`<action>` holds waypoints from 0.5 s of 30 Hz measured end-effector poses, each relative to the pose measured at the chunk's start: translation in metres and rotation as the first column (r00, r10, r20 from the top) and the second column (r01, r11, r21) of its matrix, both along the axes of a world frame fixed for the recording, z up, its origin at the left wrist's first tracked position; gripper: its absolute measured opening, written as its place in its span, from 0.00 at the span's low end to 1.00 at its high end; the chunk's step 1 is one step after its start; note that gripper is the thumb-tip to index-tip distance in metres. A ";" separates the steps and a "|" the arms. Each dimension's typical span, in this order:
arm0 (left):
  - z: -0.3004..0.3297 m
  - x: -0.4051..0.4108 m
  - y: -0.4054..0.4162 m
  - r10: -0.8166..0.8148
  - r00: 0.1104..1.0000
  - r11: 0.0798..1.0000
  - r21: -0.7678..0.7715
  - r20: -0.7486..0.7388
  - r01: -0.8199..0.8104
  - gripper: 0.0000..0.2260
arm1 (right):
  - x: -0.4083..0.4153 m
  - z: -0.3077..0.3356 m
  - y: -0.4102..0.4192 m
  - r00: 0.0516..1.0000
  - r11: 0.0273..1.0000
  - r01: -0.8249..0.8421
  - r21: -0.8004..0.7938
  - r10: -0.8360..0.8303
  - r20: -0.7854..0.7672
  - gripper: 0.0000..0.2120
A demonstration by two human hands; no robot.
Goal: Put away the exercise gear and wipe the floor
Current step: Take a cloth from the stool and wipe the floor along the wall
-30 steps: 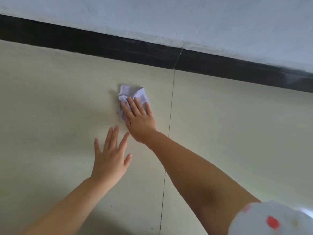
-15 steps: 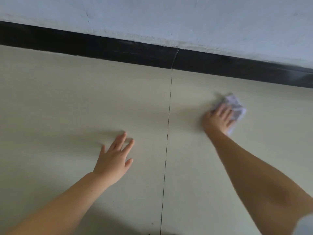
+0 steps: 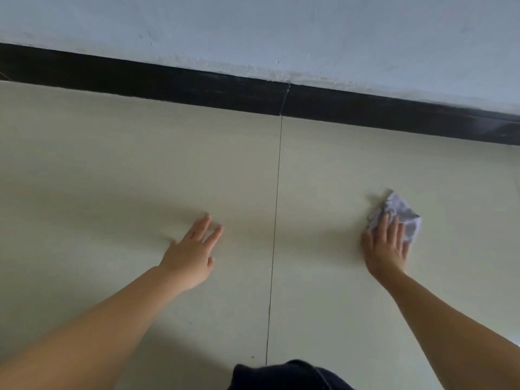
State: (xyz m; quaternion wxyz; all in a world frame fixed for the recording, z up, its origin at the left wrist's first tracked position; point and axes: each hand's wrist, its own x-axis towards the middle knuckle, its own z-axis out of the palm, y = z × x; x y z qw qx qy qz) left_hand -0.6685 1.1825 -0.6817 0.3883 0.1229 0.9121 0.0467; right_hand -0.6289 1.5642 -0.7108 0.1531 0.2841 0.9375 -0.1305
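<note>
Right hand [image 3: 387,246] flat, fingers spread, pressing cloth [image 3: 399,213] onto floor [image 3: 140,170], right of tile seam [image 3: 277,192]. Left hand [image 3: 191,256] open, empty, braced on floor. Risks: the small cloth likely slips from under the palm; the bracing hand could skid if the tile is damp.

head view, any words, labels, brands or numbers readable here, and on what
None can be read.
The cloth under the right hand shows only a blurred grey pattern, no letters.
The floor tiles, black skirting, wall and dark denim carry no text.
</note>
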 end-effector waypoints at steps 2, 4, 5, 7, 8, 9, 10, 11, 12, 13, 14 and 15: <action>0.002 0.001 0.001 0.008 1.000 1.000 0.002 -0.010 -0.008 0.29 | -0.002 0.002 -0.009 0.974 0.973 0.228 -0.020 -0.227 0.024 0.30; 0.003 0.000 -0.001 0.044 0.999 0.998 0.039 -0.023 -0.043 0.30 | -0.008 -0.008 -0.056 0.986 0.986 0.169 0.003 -0.169 -0.011 0.30; 0.004 -0.002 -0.003 0.065 0.998 0.996 0.064 -0.020 -0.063 0.30 | -0.006 -0.015 -0.087 0.997 0.998 0.041 0.037 -0.039 -0.071 0.29; 0.003 -0.007 -0.008 0.086 0.996 0.990 0.107 0.014 -0.087 0.30 | 0.011 -0.017 -0.160 0.942 0.947 -0.310 0.081 0.318 -0.106 0.30; 0.003 -0.009 -0.011 0.084 0.996 0.990 0.114 0.035 -0.088 0.30 | 0.029 -0.016 -0.197 0.855 0.858 -0.509 0.072 0.514 -0.077 0.30; 0.003 -0.010 -0.012 0.082 0.995 0.990 0.111 0.056 -0.088 0.30 | 0.049 -0.014 -0.227 0.739 0.742 -0.670 0.039 0.670 -0.071 0.29; 0.003 -0.010 -0.012 0.083 0.994 0.991 0.100 0.072 -0.090 0.29 | 0.069 -0.010 -0.248 0.611 0.612 -0.791 -0.017 0.789 -0.066 0.29; 0.004 -0.010 -0.011 0.086 0.993 0.992 0.084 0.079 -0.093 0.29 | 0.083 -0.005 -0.257 0.518 0.514 -0.855 -0.068 0.852 -0.075 0.28; 0.004 -0.008 -0.009 0.088 0.993 0.993 0.066 0.074 -0.093 0.29 | 0.092 -0.009 -0.252 0.463 0.458 -0.886 -0.077 0.881 -0.091 0.26; 0.006 -0.007 -0.007 0.088 0.994 0.995 0.049 0.061 -0.091 0.29 | 0.095 -0.012 -0.238 0.457 0.455 -0.890 -0.047 0.884 -0.099 0.25; 0.007 -0.004 -0.003 0.085 0.995 0.996 0.033 0.045 -0.087 0.29 | 0.097 -0.015 -0.219 0.485 0.487 -0.873 -0.010 0.868 -0.102 0.25; 0.009 -0.001 0.001 0.080 0.996 0.997 0.018 0.033 -0.081 0.29 | 0.100 -0.019 -0.195 0.544 0.545 -0.839 0.000 0.837 -0.064 0.25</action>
